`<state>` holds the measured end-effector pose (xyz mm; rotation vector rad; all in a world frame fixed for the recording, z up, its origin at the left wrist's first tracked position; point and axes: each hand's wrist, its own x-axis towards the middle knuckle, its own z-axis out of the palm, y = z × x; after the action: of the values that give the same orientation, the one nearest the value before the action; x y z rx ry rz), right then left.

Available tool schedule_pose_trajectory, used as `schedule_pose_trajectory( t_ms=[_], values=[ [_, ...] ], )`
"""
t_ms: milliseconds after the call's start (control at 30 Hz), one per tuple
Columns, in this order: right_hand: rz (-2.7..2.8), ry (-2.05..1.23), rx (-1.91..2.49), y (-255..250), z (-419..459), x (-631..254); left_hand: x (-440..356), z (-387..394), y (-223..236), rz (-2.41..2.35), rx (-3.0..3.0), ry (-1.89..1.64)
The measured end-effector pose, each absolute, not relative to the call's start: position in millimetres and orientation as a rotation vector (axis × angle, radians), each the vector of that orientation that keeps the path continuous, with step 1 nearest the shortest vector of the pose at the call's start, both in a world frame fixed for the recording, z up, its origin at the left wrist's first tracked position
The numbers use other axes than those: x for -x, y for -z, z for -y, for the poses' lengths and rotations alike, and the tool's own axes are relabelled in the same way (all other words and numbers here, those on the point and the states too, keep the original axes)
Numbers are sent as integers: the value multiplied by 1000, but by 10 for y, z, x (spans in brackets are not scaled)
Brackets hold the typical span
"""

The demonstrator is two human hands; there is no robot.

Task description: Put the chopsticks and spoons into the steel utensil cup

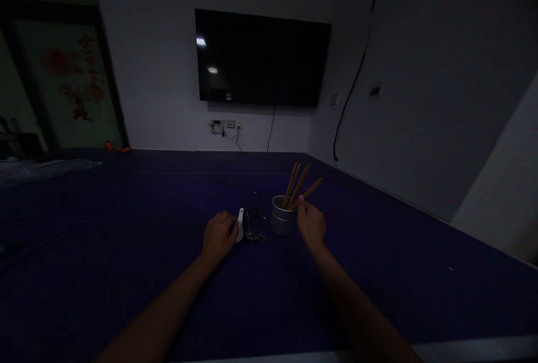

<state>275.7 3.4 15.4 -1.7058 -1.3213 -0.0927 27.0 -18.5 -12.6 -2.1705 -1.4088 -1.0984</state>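
Head camera footage showed a dim room and a dark blue desk (pixel 235 296) with a perforated holder (pixel 283 224) standing upright on it, ahead of the person and slightly right of centre. Several wooden chopsticks (pixel 297 185) stood in the holder, fanned out and leaning to the right, one or more of them tilted lower than the rest. The right hand (pixel 310 222) was at the holder's right side, its fingers partly curled and its thumb raised near the rim; whether it gripped the wall or a chopstick could not be told. The left hand (pixel 220 234) lay palm down with fingers bent, its thumb side against a white spoon (pixel 240 227); whether it had hold of the spoon was unclear. Two dark spoons (pixel 255 235) lay side by side between the white spoon and the holder. Beyond the desk, a black television (pixel 263 60) hung on the wall.
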Motion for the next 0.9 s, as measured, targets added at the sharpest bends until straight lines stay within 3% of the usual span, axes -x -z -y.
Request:
schedule_pose_trajectory(
  t_ms=[900],
  values=[
    [1396, -299, 1337, -90, -170, -2748, -257, 181, 110, 1757, 2292, 912]
  ],
)
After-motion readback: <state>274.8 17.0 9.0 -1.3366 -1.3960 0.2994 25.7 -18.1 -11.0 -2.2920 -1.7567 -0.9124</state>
